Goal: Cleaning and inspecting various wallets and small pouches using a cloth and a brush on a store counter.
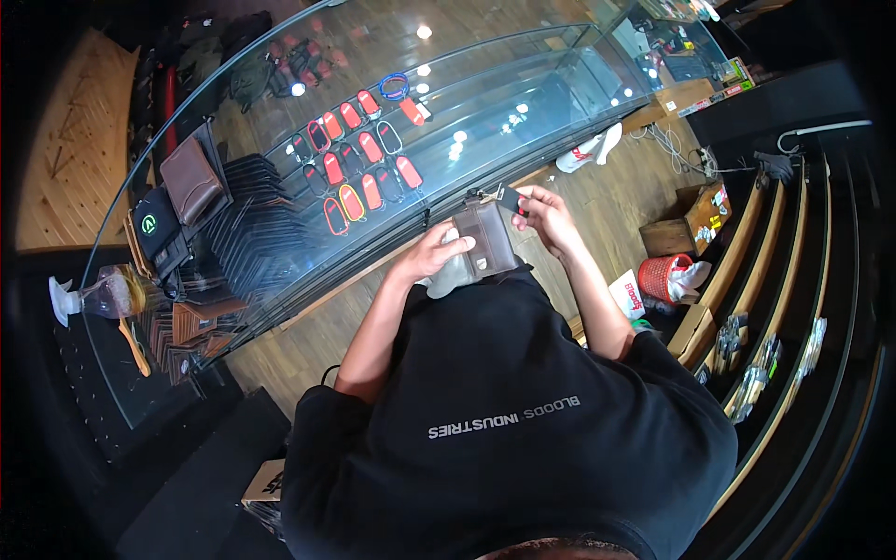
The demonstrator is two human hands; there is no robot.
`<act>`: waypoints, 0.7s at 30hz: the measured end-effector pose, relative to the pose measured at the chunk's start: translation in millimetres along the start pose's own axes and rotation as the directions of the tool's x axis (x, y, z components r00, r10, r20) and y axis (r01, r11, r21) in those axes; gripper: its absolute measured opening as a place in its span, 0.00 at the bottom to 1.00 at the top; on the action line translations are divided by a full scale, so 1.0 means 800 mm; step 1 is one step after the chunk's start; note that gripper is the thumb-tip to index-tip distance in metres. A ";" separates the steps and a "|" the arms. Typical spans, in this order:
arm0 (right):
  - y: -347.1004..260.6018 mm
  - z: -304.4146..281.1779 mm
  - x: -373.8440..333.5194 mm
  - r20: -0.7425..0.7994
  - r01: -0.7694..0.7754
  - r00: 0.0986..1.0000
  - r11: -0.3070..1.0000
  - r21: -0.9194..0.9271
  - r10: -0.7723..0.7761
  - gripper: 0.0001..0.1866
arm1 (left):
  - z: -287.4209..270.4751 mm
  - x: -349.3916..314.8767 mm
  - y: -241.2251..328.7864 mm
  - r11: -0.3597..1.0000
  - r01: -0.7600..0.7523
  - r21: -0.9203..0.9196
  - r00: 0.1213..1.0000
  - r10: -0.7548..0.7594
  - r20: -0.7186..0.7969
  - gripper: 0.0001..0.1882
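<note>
Close in front of my body, my left hand (434, 256) grips a brown leather wallet (490, 241), thumb on top. A pale grey cloth (452, 274) is bunched under that hand against the wallet's left side. At the wallet's far right corner, my right hand (549, 222) pinches a small flat black piece (510, 198), perhaps a tag, between thumb and fingers. A bit of red shows beside those fingers. Whether the black piece is fastened to the wallet cannot be made out.
A glass display case (485, 140) stretches ahead, bearing rows of red and black tag-like items (371, 147). Another brown wallet (192, 180) and a spray bottle (103, 294) stand at its left. To my right are a red basket (666, 278), a wooden box (689, 221) and long shelves (747, 271).
</note>
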State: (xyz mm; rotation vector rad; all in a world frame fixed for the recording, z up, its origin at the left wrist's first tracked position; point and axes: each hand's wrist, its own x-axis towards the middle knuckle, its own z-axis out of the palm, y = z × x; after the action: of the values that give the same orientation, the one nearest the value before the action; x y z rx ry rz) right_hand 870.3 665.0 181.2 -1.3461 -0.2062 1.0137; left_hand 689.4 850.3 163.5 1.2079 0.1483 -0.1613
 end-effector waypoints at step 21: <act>-0.100 -0.136 0.111 0.464 0.501 0.778 0.864 -0.050 -0.424 0.10 | 0.054 0.164 0.002 0.964 -0.229 -0.138 0.900 0.155 -0.407 0.35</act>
State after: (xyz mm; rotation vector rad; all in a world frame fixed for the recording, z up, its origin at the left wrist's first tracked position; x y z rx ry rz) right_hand 1031.7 659.4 184.0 -1.1135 -0.9479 0.8689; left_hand 819.3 804.4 153.7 1.0512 0.3855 0.2699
